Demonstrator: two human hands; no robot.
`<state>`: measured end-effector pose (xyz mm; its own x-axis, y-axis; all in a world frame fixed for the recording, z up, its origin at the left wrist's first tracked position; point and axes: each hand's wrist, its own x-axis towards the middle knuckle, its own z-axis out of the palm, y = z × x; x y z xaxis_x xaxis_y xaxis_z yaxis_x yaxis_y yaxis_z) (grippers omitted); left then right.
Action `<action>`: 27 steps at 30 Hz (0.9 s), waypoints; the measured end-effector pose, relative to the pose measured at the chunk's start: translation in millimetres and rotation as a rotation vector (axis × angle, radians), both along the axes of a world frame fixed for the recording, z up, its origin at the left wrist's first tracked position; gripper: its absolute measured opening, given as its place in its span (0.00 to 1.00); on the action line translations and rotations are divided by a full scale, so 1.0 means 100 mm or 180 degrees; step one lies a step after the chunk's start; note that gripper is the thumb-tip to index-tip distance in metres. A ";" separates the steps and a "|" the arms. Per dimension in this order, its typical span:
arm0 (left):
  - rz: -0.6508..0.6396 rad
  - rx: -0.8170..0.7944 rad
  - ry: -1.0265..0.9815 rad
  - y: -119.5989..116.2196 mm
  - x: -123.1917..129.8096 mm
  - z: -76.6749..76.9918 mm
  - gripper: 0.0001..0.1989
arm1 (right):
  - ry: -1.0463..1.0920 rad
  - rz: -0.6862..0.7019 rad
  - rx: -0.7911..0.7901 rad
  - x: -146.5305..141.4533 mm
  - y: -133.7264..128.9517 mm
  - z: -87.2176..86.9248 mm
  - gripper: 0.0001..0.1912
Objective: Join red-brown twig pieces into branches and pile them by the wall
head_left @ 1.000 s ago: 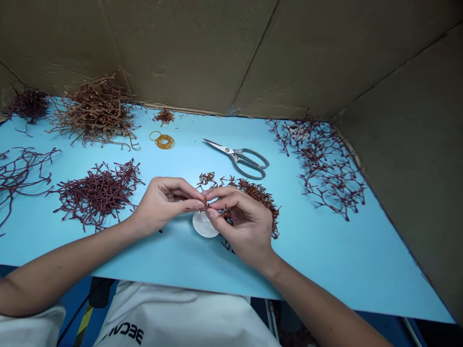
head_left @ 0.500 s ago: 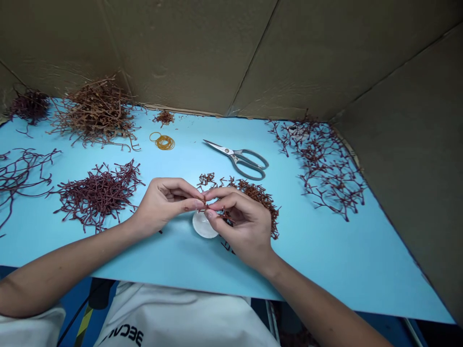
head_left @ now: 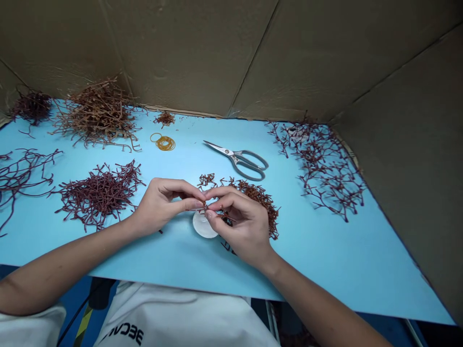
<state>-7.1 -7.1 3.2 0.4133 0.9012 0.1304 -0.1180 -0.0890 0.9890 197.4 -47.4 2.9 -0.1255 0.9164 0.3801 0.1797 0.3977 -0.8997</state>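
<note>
My left hand (head_left: pixel 164 202) and my right hand (head_left: pixel 240 219) meet fingertip to fingertip over a small round white dish (head_left: pixel 205 225). Between the pinched fingers of both hands is a small brown twig piece (head_left: pixel 204 205), mostly covered by the fingertips. More brown bits show under the curled fingers of my right hand. Partly behind that hand lies a pile of short reddish-brown pieces (head_left: pixel 262 198). Left of my left hand spreads a heap of dark red twigs (head_left: pixel 99 195).
Grey-handled scissors (head_left: pixel 237 159) lie beyond my hands, with yellow rubber bands (head_left: pixel 165 142) to their left. Branching dark twigs (head_left: pixel 325 166) cover the right side. A tall brown twig heap (head_left: pixel 97 113) stands at the back left, before a cardboard wall (head_left: pixel 188 53).
The fingers of my right hand have shifted slightly around the small piece. Both hands otherwise stay over the white dish.
</note>
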 end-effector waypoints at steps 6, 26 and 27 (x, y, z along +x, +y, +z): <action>-0.0185 0.0959 0.0517 0.07 -0.08 0.07 0.03 | -0.0089 0.0178 -0.0066 0.02 0.01 0.05 0.06; -0.0694 0.1624 0.0655 0.14 -0.14 0.06 0.05 | -0.0191 0.0518 -0.0312 0.07 0.03 0.06 0.04; -0.0703 0.1602 0.0659 0.14 -0.14 0.07 0.05 | -0.0158 0.0547 -0.0339 0.07 0.03 0.06 0.04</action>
